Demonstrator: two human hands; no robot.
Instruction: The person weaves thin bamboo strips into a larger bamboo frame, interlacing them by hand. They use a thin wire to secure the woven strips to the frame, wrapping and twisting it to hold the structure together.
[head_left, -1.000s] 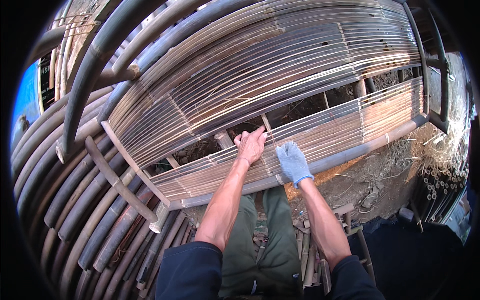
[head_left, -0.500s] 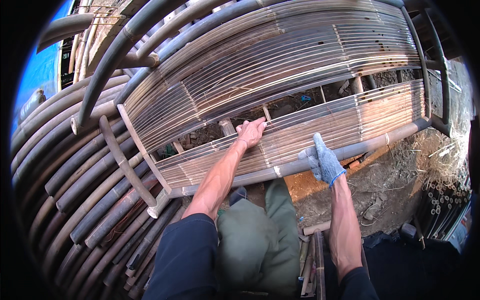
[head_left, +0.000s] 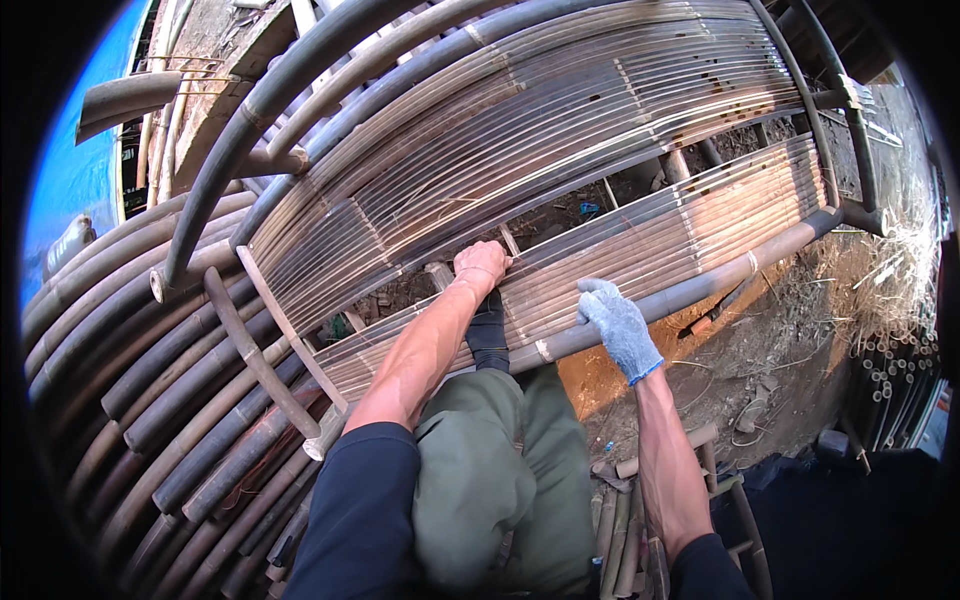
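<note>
A bamboo bench (head_left: 600, 340) with a seat of thin slats lies across the view in front of me. My bare left hand (head_left: 483, 262) is closed over the inner edge of the front slat panel (head_left: 610, 270), beside the gap in the seat; its fingertips are partly hidden. My right hand (head_left: 620, 325), in a grey knitted glove, hovers over the bench's thick front pole (head_left: 690, 298) with fingers partly bent and apart. Nothing shows in it. Below my left wrist, my dark-shod foot (head_left: 487, 335) is raised against the front slats.
Thick bamboo poles (head_left: 150, 330) are piled at the left. A tool with an orange handle (head_left: 702, 325) lies on the dirt beyond the front pole. Thin cut bamboo (head_left: 885, 380) is bundled at the right, near dark sheeting (head_left: 830, 520). A blue tarp (head_left: 75, 170) hangs far left.
My foot has come up onto the front of the bench. My left hand has shifted slightly left and curled tighter; my gloved right hand has moved left, its fingers bending more.
</note>
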